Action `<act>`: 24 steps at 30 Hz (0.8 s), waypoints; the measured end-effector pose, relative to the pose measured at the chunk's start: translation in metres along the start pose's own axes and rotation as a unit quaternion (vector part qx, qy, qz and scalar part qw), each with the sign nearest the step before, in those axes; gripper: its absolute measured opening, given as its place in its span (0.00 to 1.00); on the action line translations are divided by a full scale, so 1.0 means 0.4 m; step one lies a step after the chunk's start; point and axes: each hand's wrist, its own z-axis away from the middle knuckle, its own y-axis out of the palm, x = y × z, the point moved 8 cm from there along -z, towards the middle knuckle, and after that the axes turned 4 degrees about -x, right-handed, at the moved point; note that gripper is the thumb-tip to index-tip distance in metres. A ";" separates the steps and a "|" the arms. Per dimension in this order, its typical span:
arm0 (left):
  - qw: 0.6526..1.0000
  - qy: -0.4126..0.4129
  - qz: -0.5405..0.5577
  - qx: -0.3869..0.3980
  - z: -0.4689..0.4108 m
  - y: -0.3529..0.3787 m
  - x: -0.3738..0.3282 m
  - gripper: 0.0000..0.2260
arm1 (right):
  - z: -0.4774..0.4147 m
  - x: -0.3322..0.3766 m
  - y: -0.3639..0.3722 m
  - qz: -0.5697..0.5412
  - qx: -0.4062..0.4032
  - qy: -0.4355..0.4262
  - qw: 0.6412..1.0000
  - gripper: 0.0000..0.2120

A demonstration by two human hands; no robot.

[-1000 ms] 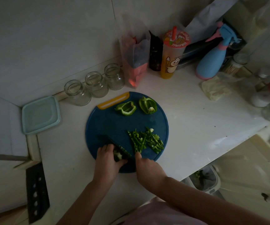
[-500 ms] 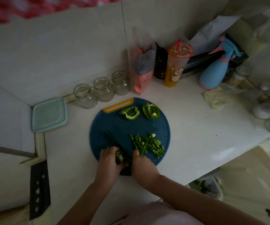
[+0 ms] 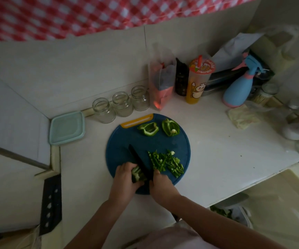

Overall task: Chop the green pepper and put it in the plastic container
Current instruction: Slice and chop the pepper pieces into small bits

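A round blue cutting board [image 3: 123, 141] lies on the white counter. At its near edge my left hand [image 3: 125, 178] holds a piece of green pepper [image 3: 137, 174] down. My right hand [image 3: 160, 184] grips the handle of a black knife [image 3: 138, 160], whose blade lies right beside that piece. A pile of chopped pepper strips [image 3: 165, 162] sits to the right of the blade. Two larger pepper pieces [image 3: 148, 129] [image 3: 170, 127] rest at the board's far side. A lidded pale green plastic container [image 3: 67, 127] stands to the left of the board.
Three glass jars [image 3: 121, 104] line the wall behind the board. A plastic bag [image 3: 161, 87], a dark bottle [image 3: 181, 81], a drink cup [image 3: 198, 81] and a blue spray bottle [image 3: 238, 87] stand at the back right. The counter edge [image 3: 253, 184] runs along the right.
The camera has tilted up, so a red checked cloth shows at the top. The knife blade has lifted and now shows fully beside the pepper piece.
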 end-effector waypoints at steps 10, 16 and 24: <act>0.998 -0.045 0.044 -0.030 0.017 0.008 0.041 0.24 | 0.007 -0.046 -0.042 -0.029 -0.044 0.011 0.999 0.10; 0.994 -0.079 0.069 -0.025 0.008 0.007 0.054 0.26 | 0.031 -0.015 -0.048 -0.002 -0.033 -0.039 0.999 0.11; 0.994 -0.089 0.061 -0.003 0.000 0.002 0.051 0.25 | 0.045 0.008 -0.027 0.019 -0.015 -0.056 0.998 0.13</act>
